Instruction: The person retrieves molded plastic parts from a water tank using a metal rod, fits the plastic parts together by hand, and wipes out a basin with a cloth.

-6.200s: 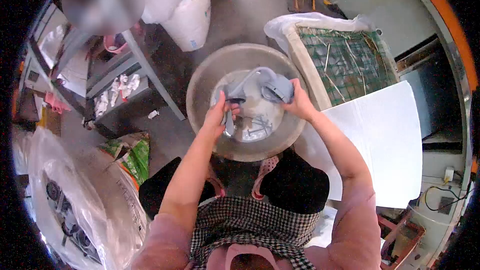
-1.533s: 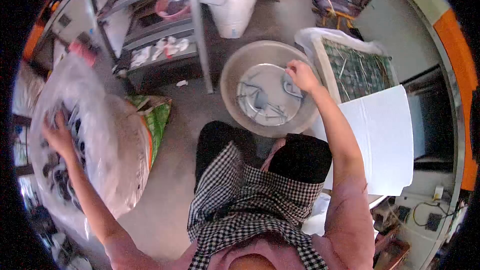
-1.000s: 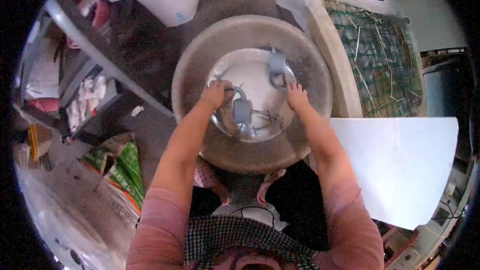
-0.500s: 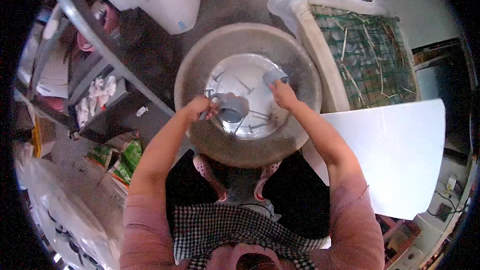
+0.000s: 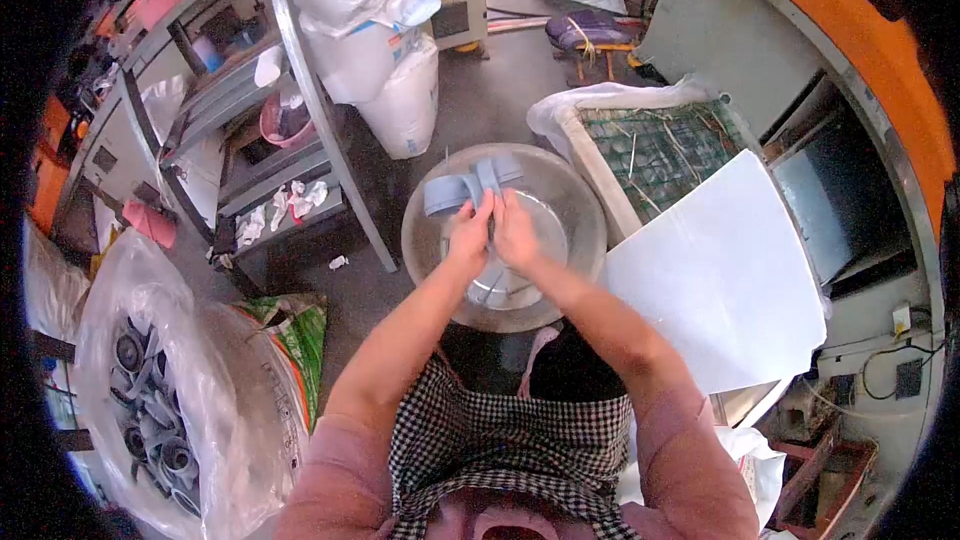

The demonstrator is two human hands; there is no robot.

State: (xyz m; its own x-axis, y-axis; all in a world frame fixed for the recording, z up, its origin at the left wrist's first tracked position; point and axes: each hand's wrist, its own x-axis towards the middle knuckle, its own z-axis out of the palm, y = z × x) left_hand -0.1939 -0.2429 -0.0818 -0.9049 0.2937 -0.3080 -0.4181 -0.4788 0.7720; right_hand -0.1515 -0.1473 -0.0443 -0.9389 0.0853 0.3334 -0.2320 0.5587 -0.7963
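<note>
Both hands are close together above a wide round metal basin [image 5: 590, 270]. My left hand [image 5: 470, 237] is closed around a grey plastic pipe fitting [image 5: 446, 196], whose round collar points to the left. Right beside it, my right hand [image 5: 514, 232] is closed on another grey plastic pipe fitting [image 5: 508, 170], extending up and to the right. The two fittings touch or overlap near my fingertips; whether they are joined I cannot tell. Thin stems lie in the shallow bottom of the basin, partly hidden below my hands.
A clear plastic bag [image 5: 215, 420] full of grey fittings stands at the lower left, beside a green sack [image 5: 300, 330]. A metal rack [image 5: 335, 155] rises behind. To the right are a white board [image 5: 720, 290] and a crate with green netting [image 5: 660, 145]. White sacks [image 5: 400, 100] are stacked ahead.
My hands were apart over the basin, each holding a grey fitting. They have come together and lifted the fittings. The camera view has tilted up, showing more of the room.
</note>
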